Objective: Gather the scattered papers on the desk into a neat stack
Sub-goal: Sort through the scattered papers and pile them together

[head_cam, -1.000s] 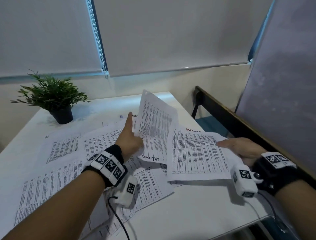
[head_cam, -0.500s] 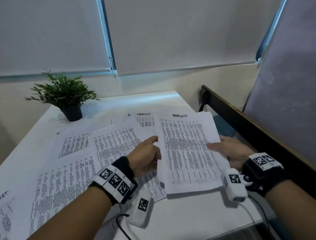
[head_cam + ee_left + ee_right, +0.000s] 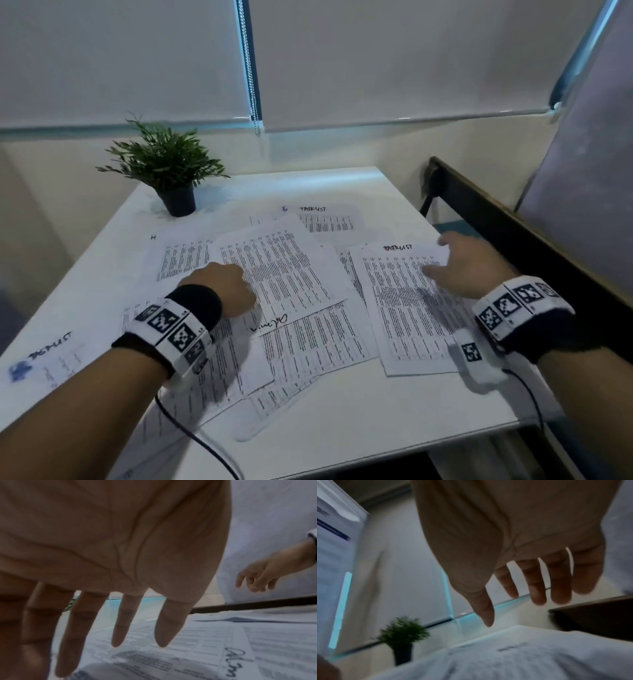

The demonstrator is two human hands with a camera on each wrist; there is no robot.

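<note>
Fingers (image 3: 118, 631) of both hands straight, released, just above the scattered papers (image 3: 291, 274), none grasped.

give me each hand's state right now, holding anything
Left hand: open, fingers straight over the papers, holding nothing.
Right hand: open, fingers relaxed above the sheet, holding nothing.

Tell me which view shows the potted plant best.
The head view: the potted plant stands whole and sharp at the desk's far left corner. The right wrist view shows it small and blurred; the left wrist view shows only a green sliver between fingers.
</note>
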